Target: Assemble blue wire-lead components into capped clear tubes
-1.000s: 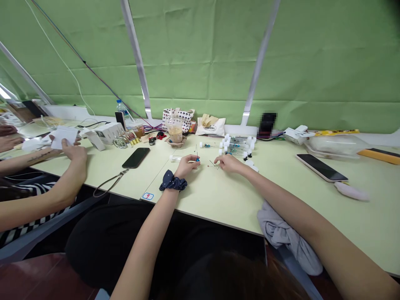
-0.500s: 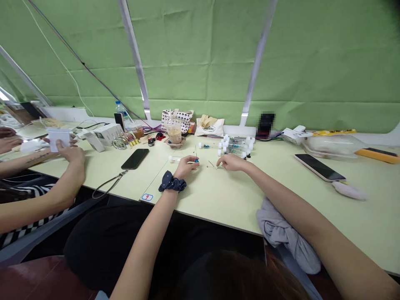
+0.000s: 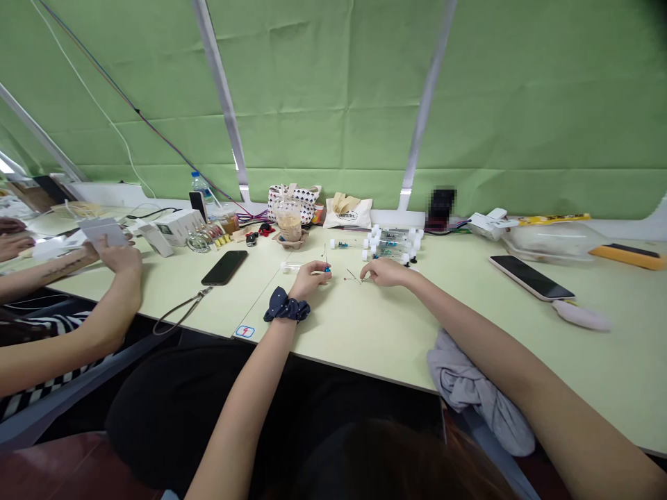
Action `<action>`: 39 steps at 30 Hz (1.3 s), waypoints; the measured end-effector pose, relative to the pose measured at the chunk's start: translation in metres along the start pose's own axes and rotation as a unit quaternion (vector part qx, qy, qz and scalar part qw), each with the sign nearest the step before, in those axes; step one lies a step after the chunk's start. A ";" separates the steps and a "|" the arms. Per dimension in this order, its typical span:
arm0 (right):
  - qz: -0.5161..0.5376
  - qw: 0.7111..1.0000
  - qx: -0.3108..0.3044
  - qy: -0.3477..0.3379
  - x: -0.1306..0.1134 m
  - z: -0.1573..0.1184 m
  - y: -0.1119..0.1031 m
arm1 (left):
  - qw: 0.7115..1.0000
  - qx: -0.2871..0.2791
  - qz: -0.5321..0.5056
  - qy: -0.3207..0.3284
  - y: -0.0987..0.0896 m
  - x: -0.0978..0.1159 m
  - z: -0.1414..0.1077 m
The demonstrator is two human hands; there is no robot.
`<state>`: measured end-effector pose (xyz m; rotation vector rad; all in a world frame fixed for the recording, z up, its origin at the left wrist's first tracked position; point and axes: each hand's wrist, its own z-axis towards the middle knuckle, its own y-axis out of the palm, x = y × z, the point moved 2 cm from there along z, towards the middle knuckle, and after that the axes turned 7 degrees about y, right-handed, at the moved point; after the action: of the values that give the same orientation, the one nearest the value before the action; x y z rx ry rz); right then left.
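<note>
Blue piece, pinched in your left hand, is tiny on the pale desk that spreads beneath and around both hands. Just beyond your right hand lies a stack of clear tubes with white caps; a cup stands beyond your left hand, and a dark phone lies out to its left. A single tube rests beyond the gap between your hands. Your left thumb and fingertips are closed on the blue piece, with a thin rod standing up from it. Your right hand is low, fingers bent, its tips at a few loose pins lying between the hands; whether you have one pinched is too small to tell. The step in hand looks like picking out a pin while the blue piece is held ready. Your next move probably calls for a fine fingertip pinch on just one pin, with your left hand steady so the rod doesn't tip.
</note>
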<state>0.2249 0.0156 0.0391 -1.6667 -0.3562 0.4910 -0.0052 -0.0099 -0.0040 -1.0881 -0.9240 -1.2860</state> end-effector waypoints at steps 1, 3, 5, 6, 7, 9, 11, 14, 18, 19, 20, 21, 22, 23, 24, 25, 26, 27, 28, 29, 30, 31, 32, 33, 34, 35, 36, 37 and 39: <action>0.001 1.000 -0.001 0.000 0.000 0.000 0.000 | 1.000 -0.001 0.002 0.000 0.000 0.000 0.000; 0.002 1.000 -0.004 0.000 -0.001 0.000 0.000 | 1.000 0.000 0.008 -0.003 0.000 0.002 -0.001; 0.003 1.000 -0.006 0.001 -0.001 0.000 0.000 | 1.000 0.002 0.012 -0.006 0.000 0.004 -0.002; 0.004 1.000 -0.006 0.000 -0.001 0.000 0.000 | 1.000 0.003 0.013 -0.007 0.000 0.005 -0.002; 0.004 1.000 -0.006 0.001 -0.001 0.000 0.000 | 1.000 0.004 0.013 -0.009 0.000 0.006 -0.002; 0.005 1.000 -0.003 -0.001 -0.002 0.000 0.001 | 1.000 0.005 0.011 -0.011 0.001 0.008 -0.003; 0.004 1.000 -0.003 0.000 -0.002 0.000 0.002 | 1.000 0.005 0.010 -0.013 0.001 0.010 -0.004; 0.003 1.000 -0.007 -0.003 -0.001 0.000 0.003 | 1.000 0.003 0.009 -0.011 0.001 0.010 -0.004; -0.002 1.000 -0.008 -0.015 0.000 0.002 0.004 | 1.000 0.003 0.008 -0.008 0.001 0.009 -0.004; -0.003 1.000 -0.008 -0.018 0.000 0.002 0.004 | 1.000 0.003 0.008 -0.008 0.001 0.008 -0.004; -0.005 1.000 -0.009 -0.019 0.000 0.002 0.004 | 1.000 0.004 0.009 -0.008 0.001 0.007 -0.003; -0.006 1.000 -0.010 -0.019 0.000 0.002 0.004 | 1.000 0.003 0.009 -0.008 0.001 0.007 -0.003; -0.008 1.000 -0.011 -0.020 0.000 0.002 0.003 | 1.000 0.002 0.011 -0.009 0.000 0.007 -0.003; -0.009 1.000 -0.012 -0.019 0.000 0.001 0.003 | 1.000 0.000 0.012 -0.008 0.000 0.007 -0.003; -0.010 1.000 -0.014 -0.019 0.000 0.001 0.003 | 1.000 -0.001 0.013 -0.007 0.000 0.007 -0.003; -0.011 1.000 -0.014 -0.019 0.000 0.001 0.003 | 1.000 -0.003 0.014 -0.006 0.000 0.007 -0.003; -0.011 1.000 -0.014 -0.019 0.000 0.001 0.003 | 1.000 -0.004 0.014 -0.005 0.000 0.007 -0.003; -0.010 1.000 -0.014 -0.018 0.000 0.001 0.003 | 1.000 -0.005 0.014 -0.005 0.000 0.007 -0.004; -0.009 1.000 -0.013 -0.017 0.000 0.001 0.002 | 1.000 -0.005 0.014 -0.005 0.001 0.008 -0.004; -0.007 1.000 -0.013 -0.017 0.000 0.001 0.002 | 1.000 -0.005 0.013 -0.006 0.001 0.008 -0.004; -0.006 1.000 -0.013 -0.016 0.000 0.001 0.002 | 1.000 -0.005 0.013 -0.006 0.001 0.009 -0.004; -0.006 1.000 -0.013 -0.016 0.000 0.001 0.002 | 1.000 -0.004 0.014 -0.007 0.001 0.009 -0.004; -0.006 1.000 -0.013 -0.016 0.000 0.001 0.002 | 1.000 -0.003 0.014 -0.007 0.001 0.009 -0.004; -0.007 1.000 -0.012 -0.016 0.000 0.001 0.002 | 1.000 -0.002 0.015 -0.008 0.001 0.009 -0.004; -0.008 1.000 -0.011 -0.017 0.000 0.001 0.002 | 1.000 -0.001 0.016 -0.009 0.001 0.010 -0.004; -0.009 1.000 -0.010 -0.017 0.000 0.001 0.002 | 1.000 -0.002 0.017 -0.010 0.001 0.010 -0.004; -0.010 1.000 -0.009 -0.019 0.000 0.002 0.002 | 1.000 -0.002 0.017 -0.009 0.001 0.009 -0.004; -0.009 1.000 -0.008 -0.020 0.000 0.002 0.003 | 1.000 -0.003 0.017 -0.009 0.001 0.009 -0.004; -0.009 1.000 -0.009 -0.021 0.001 0.002 0.003 | 1.000 -0.005 0.017 -0.009 0.001 0.009 -0.004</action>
<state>0.2243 0.0171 0.0354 -1.6707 -0.4061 0.5117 -0.0041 -0.0156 0.0034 -1.1204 -0.9090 -1.2570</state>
